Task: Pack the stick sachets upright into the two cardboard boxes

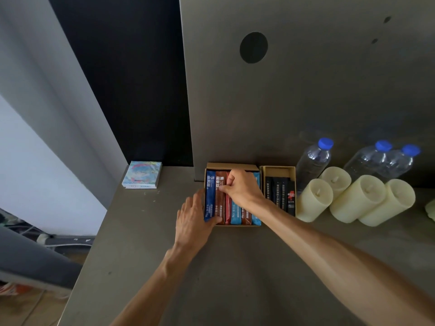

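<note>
At the far edge of the surface (164,267), coloured sachets (210,196) stand side by side in the wide box (231,166), blue, brown, red and light blue, filling it across. I see my right hand (240,187) over the middle of that row, thumb and curled fingers pinching at the sachets' far ends; which one it grips I cannot tell. My left hand (195,222) lies flat with straight fingers along the box's left wall, its thumb across the near end of the dark blue sachet.

Just right of it, touching, sits the narrow box (279,171) with black sachets (279,194) inside. Beyond that are four cream candles (315,200) and behind them three blue-capped bottles (313,161). A small booklet (142,174) lies at the back left corner.

Grey and matte, the surface meets a tall grey panel (306,90) with a round hole (253,47). A pale wall (35,114) runs along the left, with floor (35,307) below.
</note>
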Action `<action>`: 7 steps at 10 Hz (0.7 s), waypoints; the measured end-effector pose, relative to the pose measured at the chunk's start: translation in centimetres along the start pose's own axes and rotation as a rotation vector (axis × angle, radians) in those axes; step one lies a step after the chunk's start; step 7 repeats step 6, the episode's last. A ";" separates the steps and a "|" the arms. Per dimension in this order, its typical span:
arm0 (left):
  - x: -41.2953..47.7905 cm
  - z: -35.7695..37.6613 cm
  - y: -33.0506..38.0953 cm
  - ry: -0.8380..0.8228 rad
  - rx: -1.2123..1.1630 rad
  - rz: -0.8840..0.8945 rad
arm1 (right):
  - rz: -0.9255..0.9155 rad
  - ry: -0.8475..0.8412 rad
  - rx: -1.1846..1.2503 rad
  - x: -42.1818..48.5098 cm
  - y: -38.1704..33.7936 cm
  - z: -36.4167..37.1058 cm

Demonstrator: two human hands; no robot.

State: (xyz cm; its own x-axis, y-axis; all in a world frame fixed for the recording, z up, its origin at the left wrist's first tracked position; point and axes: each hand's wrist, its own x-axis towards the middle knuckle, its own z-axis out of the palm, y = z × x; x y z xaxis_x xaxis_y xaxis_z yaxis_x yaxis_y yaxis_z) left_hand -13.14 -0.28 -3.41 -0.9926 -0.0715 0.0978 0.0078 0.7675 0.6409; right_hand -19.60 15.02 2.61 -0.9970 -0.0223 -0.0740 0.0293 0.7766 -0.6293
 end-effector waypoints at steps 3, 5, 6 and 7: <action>-0.6 -0.5 0.2 0.011 0.006 0.001 | 0.010 0.001 0.016 -0.8 0.4 -0.3; -1.2 -1.6 1.2 0.064 0.012 0.018 | 0.021 0.031 0.043 -2.2 1.9 -1.3; -1.6 -2.2 2.7 0.072 0.049 0.028 | 0.022 0.063 0.019 -3.1 3.0 -2.4; -1.6 -2.2 2.7 0.072 0.049 0.028 | 0.022 0.063 0.019 -3.1 3.0 -2.4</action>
